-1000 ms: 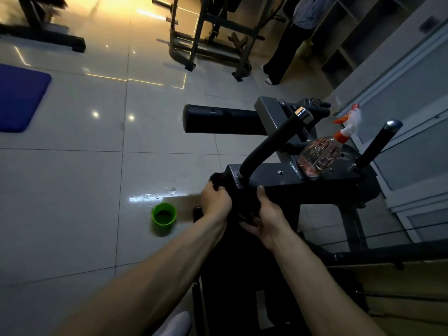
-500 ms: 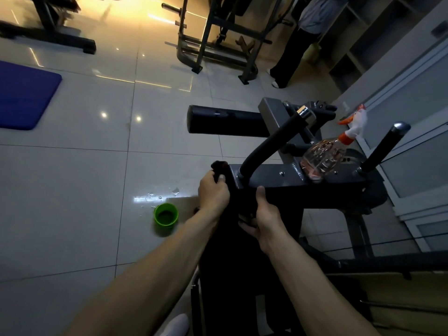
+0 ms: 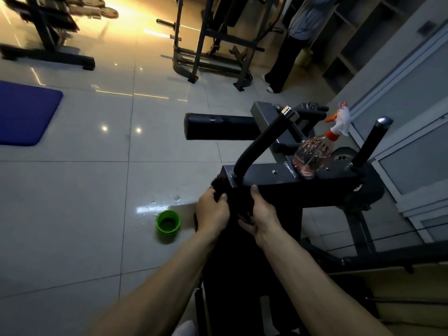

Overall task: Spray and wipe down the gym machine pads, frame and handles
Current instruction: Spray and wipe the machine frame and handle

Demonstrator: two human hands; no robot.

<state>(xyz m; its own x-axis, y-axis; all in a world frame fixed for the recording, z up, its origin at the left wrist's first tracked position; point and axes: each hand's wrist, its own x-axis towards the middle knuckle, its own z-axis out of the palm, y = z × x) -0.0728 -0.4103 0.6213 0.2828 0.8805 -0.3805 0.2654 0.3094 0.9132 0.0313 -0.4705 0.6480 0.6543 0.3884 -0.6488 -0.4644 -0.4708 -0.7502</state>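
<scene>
We had both hands low at the near left end of the machine's crossbar [image 3: 286,190]. It lay ahead of us at twelve o'clock, with its long axis running from nine o'clock to three. Our left hand [image 3: 213,212] was closed round a bunched dark cloth [image 3: 219,184] pressed against the bar's nine o'clock end. Our right hand [image 3: 263,214] sat just beside it, thumb laid straight up the bar's front face. Its fingers curled into the cloth hanging below, though the gloom there stopped us seeing that hold plainly. Nearly everything we judged left to wipe stretched from the hands toward three o'clock. The curved handle [image 3: 257,144] rose from the bar's top just past our right thumb, at about one o'clock. The spray bottle [image 3: 312,154] stood on the bar farther along at two o'clock, and the straight handle [image 3: 368,144] stood near the far end, well apart from us. The roller pad [image 3: 218,127] lay beyond the bar at twelve o'clock, roughly parallel with it. We judged that the wipe would have to travel along the bar's length, left to right. The right hand was nearer the curved handle and the bottle, and the left was better placed to work the end. A green cup [image 3: 168,223] stood on the floor [image 3: 72,190] at nine o'clock of the left hand, near a small wet patch.
</scene>
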